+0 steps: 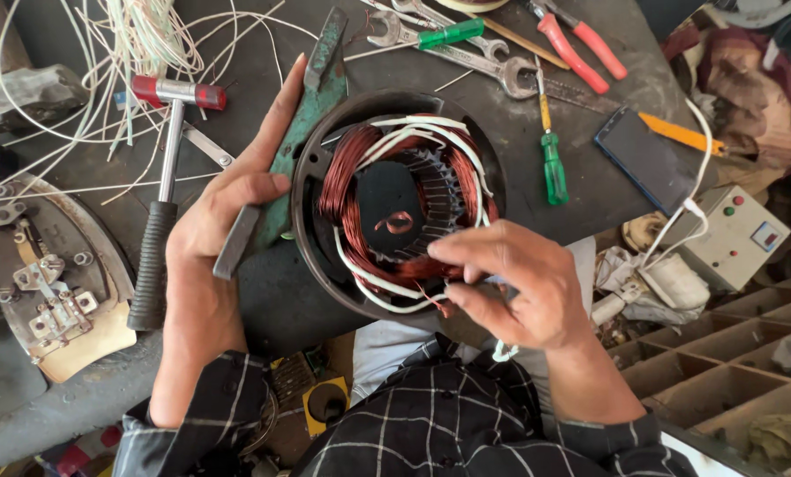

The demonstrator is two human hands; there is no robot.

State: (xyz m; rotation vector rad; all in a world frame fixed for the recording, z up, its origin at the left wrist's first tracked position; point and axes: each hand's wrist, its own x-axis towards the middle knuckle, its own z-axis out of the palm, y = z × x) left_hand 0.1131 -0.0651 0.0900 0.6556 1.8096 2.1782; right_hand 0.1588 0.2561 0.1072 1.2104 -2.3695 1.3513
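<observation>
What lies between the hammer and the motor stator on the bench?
In the head view, the left hand and a green flat tool lie between hammer and stator.

Dark, grimy workbench (263,300), scuffed top. Lying on it: motor stator (395,203) w/ copper windings near front edge; hammer (161,208), black grip, red-capped head, left of it; green flat tool (311,106) beside stator. Far edge: spanners (466,53), red-handled pliers (576,44), green screwdriver (552,163), dark phone (647,159) at right. Top left: tangle of white wire (139,40) & a grey stone block (24,93). Left edge: iron soleplate (51,283), innards showing.
</observation>
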